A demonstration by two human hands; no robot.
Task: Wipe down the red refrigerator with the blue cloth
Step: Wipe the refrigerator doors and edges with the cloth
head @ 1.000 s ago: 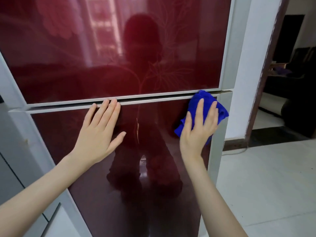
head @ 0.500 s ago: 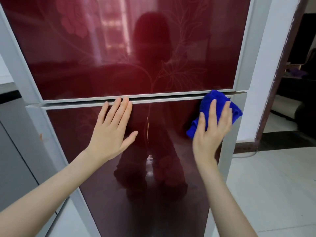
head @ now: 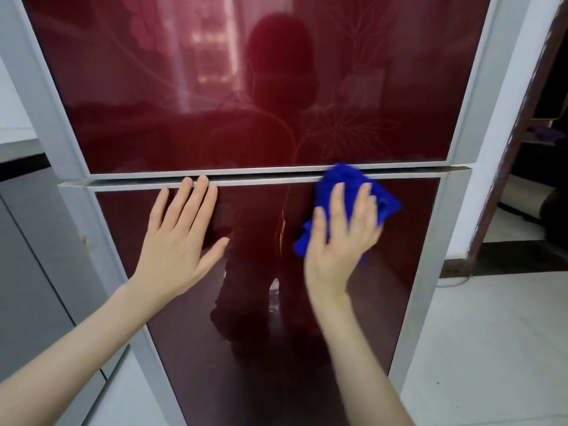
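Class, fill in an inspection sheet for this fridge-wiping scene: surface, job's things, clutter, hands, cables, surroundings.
Surface: red refrigerator, glossy lower door reflects the person; pale vertical mark near its middle.
Job's things: blue cloth bunched on the lower door, upper right, reaching its top trim.
Clutter: nothing seen.
Hands: left hand flat on the lower door, fingertips at the top trim; right hand presses the cloth, fingers straight, blurred.
Cables: thin cord on the floor right of the refrigerator.
Surroundings: grey cabinet left; pale floor; dark doorway right.

Right hand point(head: 341, 241) presses blue cloth point(head: 344, 179) on red refrigerator point(head: 215, 103); left hand point(head: 181, 238) flat beside
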